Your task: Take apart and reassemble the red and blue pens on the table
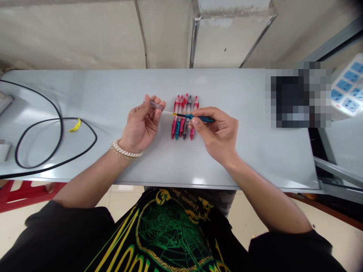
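Observation:
My left hand [139, 128] pinches a short clear pen barrel [157, 106] between thumb and fingers, palm turned up. Closed around a teal pen section [207, 119], my right hand [221, 132] holds it level above the table. From that section a refill [180, 115] with dark and yellowish ink points left toward my left hand. Its pale end is close to the barrel; whether they touch I cannot tell. Beneath the refill lie several click pens [182, 128] side by side, with pink, teal and grey grips, partly covered by it.
A black cable [61, 132] with a yellow tag [75, 125] loops over the left of the white table [159, 166]. On the right are a pixelated dark object [292, 102] and a power strip with blue sockets [347, 88]. A wall stands behind the table.

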Motion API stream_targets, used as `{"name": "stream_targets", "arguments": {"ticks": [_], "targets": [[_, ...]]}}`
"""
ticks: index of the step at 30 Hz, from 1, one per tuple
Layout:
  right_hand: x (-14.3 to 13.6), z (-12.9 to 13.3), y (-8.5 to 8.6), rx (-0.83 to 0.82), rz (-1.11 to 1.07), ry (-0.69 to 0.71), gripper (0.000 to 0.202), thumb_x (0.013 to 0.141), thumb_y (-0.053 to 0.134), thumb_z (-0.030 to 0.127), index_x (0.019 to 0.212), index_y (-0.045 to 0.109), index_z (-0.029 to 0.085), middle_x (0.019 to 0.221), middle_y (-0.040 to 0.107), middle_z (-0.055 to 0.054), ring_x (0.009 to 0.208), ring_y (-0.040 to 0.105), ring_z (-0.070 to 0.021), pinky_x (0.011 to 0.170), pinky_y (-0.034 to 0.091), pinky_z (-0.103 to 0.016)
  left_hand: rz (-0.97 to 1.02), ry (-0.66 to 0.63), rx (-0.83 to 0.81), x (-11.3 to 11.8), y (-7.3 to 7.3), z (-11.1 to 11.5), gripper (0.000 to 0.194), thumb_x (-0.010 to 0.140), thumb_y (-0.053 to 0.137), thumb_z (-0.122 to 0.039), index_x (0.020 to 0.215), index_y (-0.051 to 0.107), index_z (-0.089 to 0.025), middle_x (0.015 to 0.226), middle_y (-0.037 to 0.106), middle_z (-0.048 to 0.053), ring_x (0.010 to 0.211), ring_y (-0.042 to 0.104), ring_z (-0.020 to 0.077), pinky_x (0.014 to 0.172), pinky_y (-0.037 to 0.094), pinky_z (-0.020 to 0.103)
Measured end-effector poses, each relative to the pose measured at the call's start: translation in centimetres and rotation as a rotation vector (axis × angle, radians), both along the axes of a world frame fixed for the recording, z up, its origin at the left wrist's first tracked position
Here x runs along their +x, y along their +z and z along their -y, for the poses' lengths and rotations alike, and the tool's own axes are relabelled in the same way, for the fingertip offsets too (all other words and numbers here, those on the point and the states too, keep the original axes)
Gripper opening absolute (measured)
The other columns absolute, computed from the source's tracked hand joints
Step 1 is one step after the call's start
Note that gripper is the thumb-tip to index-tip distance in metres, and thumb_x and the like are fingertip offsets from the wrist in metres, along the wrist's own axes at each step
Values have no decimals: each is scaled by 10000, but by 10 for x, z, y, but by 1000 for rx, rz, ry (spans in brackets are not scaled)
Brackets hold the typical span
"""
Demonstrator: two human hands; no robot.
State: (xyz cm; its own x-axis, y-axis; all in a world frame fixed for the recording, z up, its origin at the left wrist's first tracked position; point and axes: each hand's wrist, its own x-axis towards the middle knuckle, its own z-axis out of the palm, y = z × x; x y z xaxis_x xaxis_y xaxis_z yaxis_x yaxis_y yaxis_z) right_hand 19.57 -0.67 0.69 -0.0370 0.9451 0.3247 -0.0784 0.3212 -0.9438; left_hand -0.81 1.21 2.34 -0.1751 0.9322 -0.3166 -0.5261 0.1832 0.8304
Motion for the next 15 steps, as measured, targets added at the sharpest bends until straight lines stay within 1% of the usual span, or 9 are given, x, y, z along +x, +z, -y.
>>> {"name": "stream_targets", "arguments": {"ticks": [3, 5, 8, 10, 12, 15], "targets": [[1, -2, -2, -54, -38, 28, 187, 921, 847, 366, 996, 782, 208, 875, 786, 3, 732, 775, -124, 645, 668, -239, 33, -24, -53, 1, 3, 0, 307, 1133, 525, -292, 925, 724, -184, 962, 772, 32, 1009, 792, 86, 746, 603, 35], [2, -3, -2, -71, -58, 44, 235, 910, 856, 404, 1004, 769, 207, 848, 782, 9, 730, 784, -131, 667, 687, -250, 56, -70, -59, -1, 2, 0, 325, 1138, 511, -312, 937, 732, -182, 995, 770, 40, 980, 787, 66, 754, 591, 16], [2, -3, -2, -70, -48, 35, 282, 905, 858, 449, 1011, 752, 210, 863, 781, 6, 732, 787, -135, 688, 703, -265, 10, -122, -26, -5, -3, 0, 234, 1086, 631, -377, 981, 741, -199, 1042, 775, 52, 1059, 786, 94, 779, 591, 22], [2, -3, -2, -46, -30, 29, 289, 914, 849, 456, 1020, 742, 210, 881, 779, 2, 734, 786, -134, 676, 701, -263, -36, -126, -19, -7, -5, 0, 218, 1059, 675, -407, 1005, 742, -207, 1050, 776, 58, 1097, 786, 123, 775, 602, 41], [1, -2, -2, -14, -6, 26, 276, 931, 834, 447, 1029, 734, 208, 900, 776, -1, 734, 782, -130, 665, 698, -259, -71, -113, -30, -6, -5, 1, 223, 1052, 682, -424, 1006, 742, -214, 1023, 774, 54, 1052, 796, 130, 748, 615, 61], [0, 0, -1, 24, 23, 2, 219, 952, 820, 399, 1028, 738, 211, 940, 780, -8, 730, 773, -125, 666, 698, -265, -78, -101, -28, -1, -3, 3, 222, 1044, 698, -417, 960, 737, -216, 954, 764, 27, 907, 795, 98, 714, 619, 68]]}}
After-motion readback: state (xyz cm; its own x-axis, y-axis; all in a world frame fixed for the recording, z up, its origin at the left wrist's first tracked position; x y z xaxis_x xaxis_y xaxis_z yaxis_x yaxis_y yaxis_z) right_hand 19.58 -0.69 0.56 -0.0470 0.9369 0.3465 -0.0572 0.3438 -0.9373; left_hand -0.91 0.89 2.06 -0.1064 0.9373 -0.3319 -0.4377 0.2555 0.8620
